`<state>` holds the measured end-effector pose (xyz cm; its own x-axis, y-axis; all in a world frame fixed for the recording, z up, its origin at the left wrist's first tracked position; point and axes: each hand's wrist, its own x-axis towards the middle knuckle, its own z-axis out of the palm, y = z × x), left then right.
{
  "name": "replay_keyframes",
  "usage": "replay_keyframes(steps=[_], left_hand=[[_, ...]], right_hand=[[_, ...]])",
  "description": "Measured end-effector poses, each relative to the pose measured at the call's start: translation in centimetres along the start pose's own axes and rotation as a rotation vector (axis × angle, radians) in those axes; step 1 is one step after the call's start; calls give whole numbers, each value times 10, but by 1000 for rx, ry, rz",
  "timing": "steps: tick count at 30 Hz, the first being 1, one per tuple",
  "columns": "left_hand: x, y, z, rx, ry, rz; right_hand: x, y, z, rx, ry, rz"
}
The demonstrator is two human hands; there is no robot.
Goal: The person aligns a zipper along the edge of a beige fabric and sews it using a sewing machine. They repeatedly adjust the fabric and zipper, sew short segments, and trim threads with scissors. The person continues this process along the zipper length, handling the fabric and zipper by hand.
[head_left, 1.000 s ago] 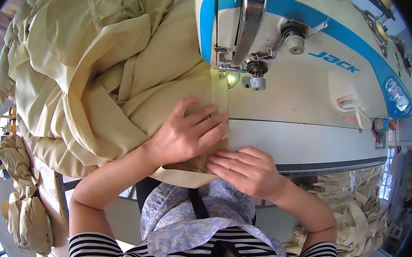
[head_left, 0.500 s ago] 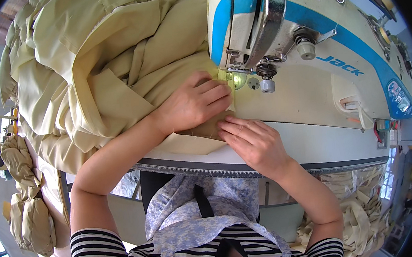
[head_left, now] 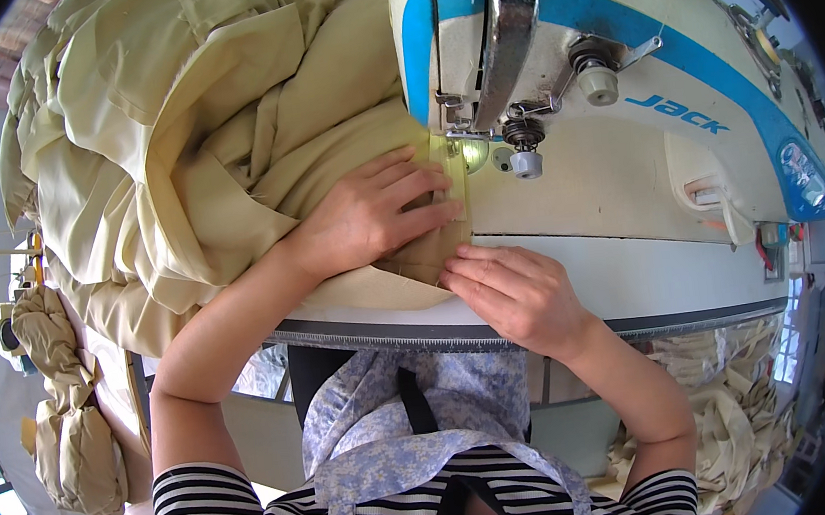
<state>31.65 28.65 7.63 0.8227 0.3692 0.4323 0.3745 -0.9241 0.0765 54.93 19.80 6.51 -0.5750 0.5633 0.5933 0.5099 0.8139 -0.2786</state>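
Observation:
A large beige cloth (head_left: 327, 116) lies bunched over the sewing table, its right edge running under the needle area of a white and blue sewing machine (head_left: 602, 47). My left hand (head_left: 373, 211) rests on the cloth just left of this edge, fingers stretched and slightly apart, pressing it down. Closer to the table's front, my right hand (head_left: 517, 292) pinches the cloth's near corner between thumb and fingers; the thumb is partly hidden. A turned-back layer shows its darker inner side between both hands. The small machine lamp lights the edge beside the needle.
A measuring tape strip (head_left: 411, 341) runs along the table's front edge. More beige cloth is heaped at the lower right (head_left: 723, 436). A bundled beige garment (head_left: 75, 444) hangs at the left. Tension knobs (head_left: 523, 140) project from the machine head above the work.
My left hand's fingers have gone from curled to more stretched out, and the hand sits slightly further left. My right hand has slid a little toward the front with the cloth corner. The view has shifted slightly.

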Motion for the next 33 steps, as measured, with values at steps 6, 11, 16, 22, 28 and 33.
replay_keyframes(steps=[6,11,16,22,28,33], left_hand=[[4,-14,6,-20,77,18],[11,-32,11,-50,128,33],[14,-41,16,-56,181,28],[16,-50,16,-61,200,47],[18,-53,16,-55,208,32],[21,-56,14,-22,181,7]], right_hand=[[10,9,0,15,-18,-2],[20,21,4,-2,-8,5],[22,26,7,-36,9,-12],[25,30,7,-42,16,0],[27,35,9,-53,26,-16],[27,40,10,-84,-4,29]])
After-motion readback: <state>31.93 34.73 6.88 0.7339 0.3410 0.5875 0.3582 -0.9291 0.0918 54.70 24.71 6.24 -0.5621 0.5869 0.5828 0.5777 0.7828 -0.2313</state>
